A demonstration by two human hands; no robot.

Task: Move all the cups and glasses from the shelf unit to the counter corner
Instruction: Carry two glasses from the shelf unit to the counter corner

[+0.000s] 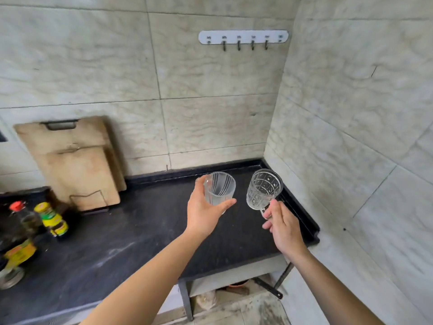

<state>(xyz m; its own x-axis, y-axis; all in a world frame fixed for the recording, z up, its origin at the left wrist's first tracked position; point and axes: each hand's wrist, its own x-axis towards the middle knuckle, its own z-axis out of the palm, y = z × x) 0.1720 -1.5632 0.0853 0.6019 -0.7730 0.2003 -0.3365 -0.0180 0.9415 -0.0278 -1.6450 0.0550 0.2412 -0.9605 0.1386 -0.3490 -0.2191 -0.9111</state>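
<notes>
Left hand (203, 212): fingers (227, 204) curl round the lower wall of the striped glass (220, 191), gripping it firmly.
Right hand (283, 226): fingers (269, 225) pinch the handle of the patterned mug (263, 188).
Location: both are held above the dark tabletop (140, 231), just short of its back right corner (257, 165); neither appears to touch it.
Long axis: both near upright, mouths up, slightly tilted.
Direction: the corner lies ahead of and below both hands.
Nearer hand: right, beside the side wall.
Count: two drinking vessels, one per hand; the shelf unit is out of view.
</notes>
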